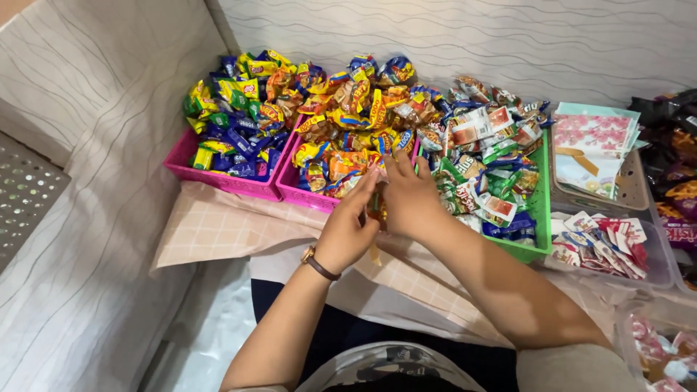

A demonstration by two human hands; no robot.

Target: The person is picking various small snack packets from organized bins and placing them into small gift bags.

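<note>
Far left: pink tray heaped with small yellow, green and blue wrapped sweets. Touching it on the right, second pink tray, piled with orange, yellow and red packets. Both sit on a checked cloth over the surface.

Left hand, brown watch on the wrist, is at the front edge of the second pink tray. Grip: fingers pinched together on a small packet, thumb against forefinger. Right hand meets it just beside, fingers curled and closed on the same packet from the other side. Packet is mostly hidden between the two hands, held just above the front rim where the second pink tray meets the green one; colour hard to tell.

Next right: green tray with green, white, red and blue packets. Then a beige basket holding flat floral-print cards. In front of it, clear tub of red-and-white sachets. Far right edge: dark purple packs, partly cut off.
</note>
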